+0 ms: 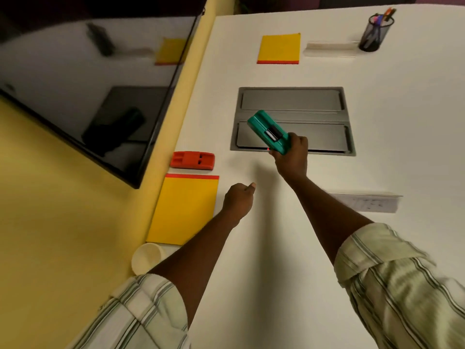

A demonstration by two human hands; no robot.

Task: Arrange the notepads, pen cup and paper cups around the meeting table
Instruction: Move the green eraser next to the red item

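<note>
My R hand grips a green box, L hand curled empty beside notepad, paper cup half hidden.

One yellow notepad with a red binding strip at its far end lies flat at the left edge of the worktop. Just beside its near corner sits a cream paper cup, mouth showing. A second yellow notepad lies flat far across, red strip toward me. To its right a black mesh pen cup stands upright, holding pens.
</note>
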